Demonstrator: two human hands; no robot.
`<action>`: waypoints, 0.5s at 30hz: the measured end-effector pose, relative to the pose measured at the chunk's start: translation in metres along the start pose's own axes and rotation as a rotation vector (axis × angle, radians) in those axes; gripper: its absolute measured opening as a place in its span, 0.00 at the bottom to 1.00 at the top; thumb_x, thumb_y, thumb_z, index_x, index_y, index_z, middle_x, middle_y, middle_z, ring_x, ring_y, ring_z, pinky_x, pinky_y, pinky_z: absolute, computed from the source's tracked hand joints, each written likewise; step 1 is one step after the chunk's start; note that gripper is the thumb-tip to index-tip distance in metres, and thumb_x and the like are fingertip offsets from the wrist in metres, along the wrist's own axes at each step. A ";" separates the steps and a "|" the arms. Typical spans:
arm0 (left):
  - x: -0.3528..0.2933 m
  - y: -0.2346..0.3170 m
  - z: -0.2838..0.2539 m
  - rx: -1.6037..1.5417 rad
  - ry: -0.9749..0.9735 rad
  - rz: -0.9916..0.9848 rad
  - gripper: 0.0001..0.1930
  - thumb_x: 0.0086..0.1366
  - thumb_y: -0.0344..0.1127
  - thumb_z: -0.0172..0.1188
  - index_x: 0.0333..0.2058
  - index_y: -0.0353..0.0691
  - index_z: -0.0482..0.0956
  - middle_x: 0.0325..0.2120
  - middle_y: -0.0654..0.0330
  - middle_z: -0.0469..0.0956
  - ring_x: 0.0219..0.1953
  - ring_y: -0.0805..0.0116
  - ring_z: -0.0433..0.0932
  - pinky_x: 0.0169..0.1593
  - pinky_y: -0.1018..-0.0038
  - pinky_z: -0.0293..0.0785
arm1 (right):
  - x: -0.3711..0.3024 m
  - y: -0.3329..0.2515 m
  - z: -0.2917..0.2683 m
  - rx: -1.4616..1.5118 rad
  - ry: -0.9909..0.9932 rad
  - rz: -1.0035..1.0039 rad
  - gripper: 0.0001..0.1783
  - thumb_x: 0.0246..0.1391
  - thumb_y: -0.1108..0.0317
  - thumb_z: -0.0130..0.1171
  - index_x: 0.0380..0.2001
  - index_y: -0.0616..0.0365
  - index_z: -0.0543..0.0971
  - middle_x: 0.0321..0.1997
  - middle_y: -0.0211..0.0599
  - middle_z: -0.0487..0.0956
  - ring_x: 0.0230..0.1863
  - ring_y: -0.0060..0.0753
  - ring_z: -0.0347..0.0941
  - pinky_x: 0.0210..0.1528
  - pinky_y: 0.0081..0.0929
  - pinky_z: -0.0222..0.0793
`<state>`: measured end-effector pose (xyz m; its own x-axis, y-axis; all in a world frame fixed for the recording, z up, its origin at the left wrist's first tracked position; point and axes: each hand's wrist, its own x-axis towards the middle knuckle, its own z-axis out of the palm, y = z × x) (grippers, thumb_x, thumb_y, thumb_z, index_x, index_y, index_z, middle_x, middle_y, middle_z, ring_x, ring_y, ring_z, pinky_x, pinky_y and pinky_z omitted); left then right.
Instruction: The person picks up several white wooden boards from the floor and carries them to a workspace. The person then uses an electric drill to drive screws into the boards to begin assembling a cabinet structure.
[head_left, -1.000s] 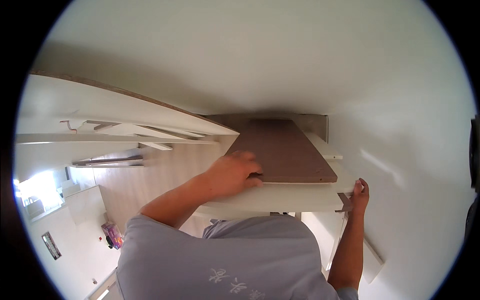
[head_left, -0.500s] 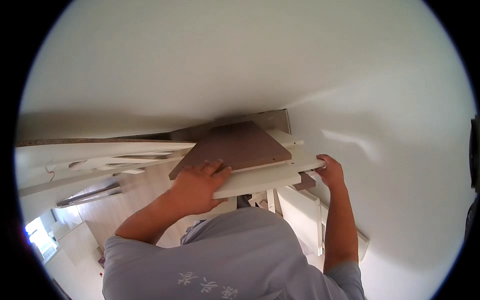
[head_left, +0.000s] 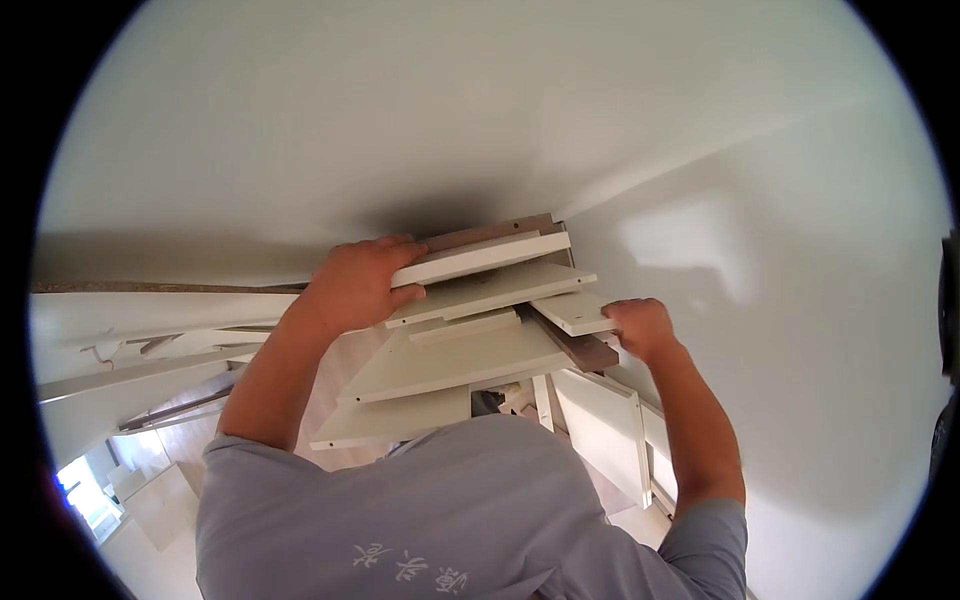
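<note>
My left hand (head_left: 365, 285) is closed round the left ends of a brown panel (head_left: 490, 233) and the white board (head_left: 485, 257) in front of it, thumb below and fingers on top. Both stand close to the wall, edges toward me. With my right hand (head_left: 642, 325) I pinch the right end of a short white board (head_left: 575, 312). It juts from a loose stack, just above a brown board (head_left: 580, 345). More white panels lie overlapped nearer to me, a wide one (head_left: 460, 355) among them. Several have small holes in their edges.
A pale wall (head_left: 480, 110) rises behind the stack and meets another wall (head_left: 780, 330) at the right. Long white boards (head_left: 150, 310) lean along the left. White panels (head_left: 605, 430) stand low on the right. Pale wooden floor (head_left: 340, 370) shows beneath.
My left hand has moved away from me, carrying the brown panel and a white board up toward the wall. White panels beneath are now exposed. My right hand has shifted slightly left.
</note>
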<state>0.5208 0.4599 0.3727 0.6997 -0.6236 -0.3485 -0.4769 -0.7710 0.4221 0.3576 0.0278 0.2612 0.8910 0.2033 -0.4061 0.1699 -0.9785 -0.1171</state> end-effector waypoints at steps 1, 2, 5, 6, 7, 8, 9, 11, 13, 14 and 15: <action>0.002 -0.001 -0.001 -0.012 -0.011 -0.010 0.27 0.62 0.45 0.68 0.59 0.48 0.78 0.57 0.56 0.78 0.53 0.49 0.79 0.56 0.57 0.76 | -0.007 -0.003 -0.020 0.003 0.001 -0.003 0.08 0.48 0.71 0.60 0.33 0.46 0.82 0.34 0.32 0.84 0.42 0.44 0.81 0.43 0.42 0.75; 0.003 -0.004 0.001 -0.006 0.025 0.013 0.26 0.62 0.46 0.67 0.58 0.47 0.78 0.55 0.56 0.79 0.51 0.49 0.80 0.54 0.57 0.77 | -0.017 0.005 -0.034 0.054 0.127 -0.039 0.11 0.46 0.72 0.62 0.34 0.46 0.83 0.36 0.32 0.85 0.42 0.44 0.81 0.43 0.42 0.75; 0.006 -0.012 0.001 0.014 0.079 0.047 0.24 0.62 0.46 0.67 0.56 0.46 0.80 0.50 0.57 0.81 0.49 0.50 0.81 0.52 0.57 0.77 | -0.061 -0.008 -0.127 0.138 0.309 -0.063 0.18 0.37 0.79 0.65 0.36 0.49 0.84 0.39 0.31 0.86 0.41 0.46 0.81 0.42 0.41 0.76; 0.008 -0.013 -0.004 0.022 0.056 0.028 0.24 0.62 0.45 0.67 0.56 0.46 0.79 0.51 0.56 0.81 0.50 0.51 0.80 0.54 0.57 0.77 | -0.076 -0.016 -0.159 0.134 0.346 -0.068 0.20 0.34 0.81 0.64 0.35 0.51 0.83 0.38 0.31 0.86 0.40 0.46 0.81 0.41 0.41 0.75; 0.008 -0.012 -0.007 0.031 0.037 0.001 0.25 0.62 0.45 0.68 0.57 0.46 0.79 0.52 0.56 0.81 0.51 0.51 0.80 0.55 0.58 0.76 | -0.093 -0.022 -0.187 0.130 0.386 -0.083 0.21 0.30 0.83 0.63 0.34 0.53 0.82 0.38 0.31 0.86 0.39 0.46 0.80 0.40 0.40 0.75; 0.009 -0.012 -0.010 0.023 0.041 0.003 0.24 0.62 0.45 0.67 0.56 0.46 0.80 0.52 0.56 0.81 0.51 0.50 0.80 0.55 0.57 0.76 | -0.112 -0.027 -0.212 0.114 0.421 -0.105 0.22 0.27 0.83 0.61 0.33 0.54 0.81 0.36 0.32 0.85 0.38 0.47 0.80 0.39 0.39 0.74; 0.010 -0.011 -0.013 0.019 0.044 0.004 0.24 0.62 0.45 0.67 0.56 0.45 0.80 0.51 0.55 0.81 0.51 0.50 0.80 0.54 0.57 0.76 | -0.132 -0.030 -0.236 0.102 0.458 -0.129 0.24 0.24 0.83 0.59 0.33 0.55 0.81 0.35 0.33 0.84 0.37 0.47 0.80 0.38 0.38 0.73; 0.007 -0.010 -0.014 0.008 0.053 0.015 0.23 0.63 0.45 0.67 0.55 0.45 0.80 0.50 0.54 0.82 0.51 0.49 0.80 0.54 0.57 0.76 | -0.178 -0.038 -0.276 0.059 0.570 -0.116 0.24 0.19 0.77 0.62 0.32 0.57 0.81 0.34 0.35 0.83 0.35 0.43 0.79 0.36 0.36 0.72; 0.011 -0.011 -0.015 -0.009 0.061 0.049 0.22 0.63 0.45 0.66 0.53 0.44 0.81 0.49 0.53 0.82 0.50 0.48 0.79 0.53 0.56 0.76 | -0.227 -0.057 -0.323 0.098 0.583 -0.053 0.22 0.29 0.75 0.68 0.36 0.54 0.81 0.30 0.34 0.81 0.35 0.38 0.79 0.36 0.34 0.72; 0.009 -0.008 -0.017 0.012 0.042 0.029 0.22 0.63 0.46 0.66 0.52 0.43 0.81 0.48 0.53 0.82 0.50 0.48 0.79 0.53 0.56 0.76 | -0.245 -0.062 -0.341 0.066 0.593 -0.085 0.16 0.43 0.63 0.64 0.37 0.56 0.80 0.32 0.37 0.80 0.33 0.38 0.76 0.35 0.33 0.69; 0.008 -0.007 -0.020 0.028 0.020 0.011 0.21 0.63 0.46 0.66 0.52 0.42 0.81 0.47 0.52 0.82 0.49 0.47 0.79 0.53 0.56 0.76 | -0.266 -0.062 -0.359 0.014 0.582 -0.104 0.17 0.49 0.58 0.63 0.38 0.57 0.80 0.34 0.38 0.79 0.32 0.37 0.74 0.34 0.32 0.67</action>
<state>0.5395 0.4627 0.3836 0.7047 -0.6297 -0.3268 -0.4992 -0.7674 0.4023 0.2613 0.0216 0.7021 0.9551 0.2412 0.1721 0.2665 -0.9532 -0.1428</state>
